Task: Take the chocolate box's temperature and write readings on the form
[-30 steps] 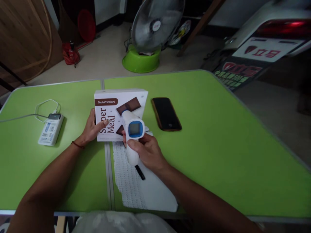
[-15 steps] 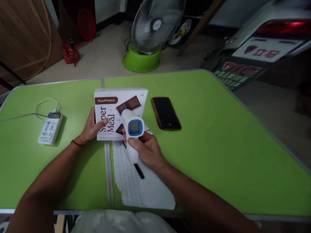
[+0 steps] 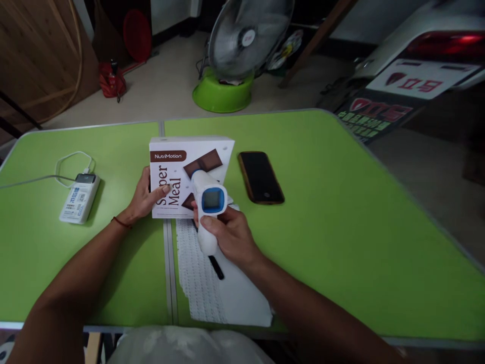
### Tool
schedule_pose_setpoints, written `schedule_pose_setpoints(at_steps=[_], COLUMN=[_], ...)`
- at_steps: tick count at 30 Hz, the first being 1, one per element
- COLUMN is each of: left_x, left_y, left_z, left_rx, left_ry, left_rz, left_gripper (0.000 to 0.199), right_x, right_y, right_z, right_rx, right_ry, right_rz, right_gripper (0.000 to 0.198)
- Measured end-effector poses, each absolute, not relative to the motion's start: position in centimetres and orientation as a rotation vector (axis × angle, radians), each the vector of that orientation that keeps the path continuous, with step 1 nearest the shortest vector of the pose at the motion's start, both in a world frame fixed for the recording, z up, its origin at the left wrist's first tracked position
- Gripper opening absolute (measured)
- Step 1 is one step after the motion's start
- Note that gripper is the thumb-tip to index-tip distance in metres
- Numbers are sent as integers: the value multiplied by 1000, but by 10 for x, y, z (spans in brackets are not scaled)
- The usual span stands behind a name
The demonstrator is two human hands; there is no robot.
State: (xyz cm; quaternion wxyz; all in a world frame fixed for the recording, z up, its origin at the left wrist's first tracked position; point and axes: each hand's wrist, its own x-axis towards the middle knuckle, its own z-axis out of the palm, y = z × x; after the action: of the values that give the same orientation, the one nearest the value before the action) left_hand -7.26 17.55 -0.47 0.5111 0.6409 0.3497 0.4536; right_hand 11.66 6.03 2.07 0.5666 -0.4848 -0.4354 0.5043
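Note:
My left hand grips the lower left side of a white box marked "NutriMotion Super Meal", thumb across its front. The box is tilted up with its printed face toward me. My right hand is wrapped round the handle of a white infrared thermometer with a blue-rimmed screen. Its front end points at the box, just in front of the printed face; whether they touch I cannot tell. Below both lie white papers with a perforated-looking left part, and a thin black pen-like piece on top.
On the green folding table, a dark smartphone lies right of the box. A white power bank with a cable is at left. Beyond the table stand a fan, a green basin and a scooter's rear.
The view has shifted very slightly, so everything sits a little further right. Both hands keep their holds on the box and the thermometer.

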Motion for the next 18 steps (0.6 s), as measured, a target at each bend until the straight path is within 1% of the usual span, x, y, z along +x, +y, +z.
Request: schedule_pose_setpoints(at_steps=[12, 15, 18], left_x=[-71, -70, -72], left_y=[176, 178, 188], left_z=[-12, -13, -18], left_rx=[1618, 1698, 1763], left_ry=[795, 756, 693], left_rz=[1166, 1246, 1330], left_gripper=[60, 62, 68], right_x=[119, 129, 150], right_y=[60, 62, 62], right_z=[19, 27, 37], right_rx=[-1176, -1229, -1320], right_ry=[-1126, -1249, -1509], right_rz=[1206, 1227, 1344], right_gripper=[33, 34, 30])
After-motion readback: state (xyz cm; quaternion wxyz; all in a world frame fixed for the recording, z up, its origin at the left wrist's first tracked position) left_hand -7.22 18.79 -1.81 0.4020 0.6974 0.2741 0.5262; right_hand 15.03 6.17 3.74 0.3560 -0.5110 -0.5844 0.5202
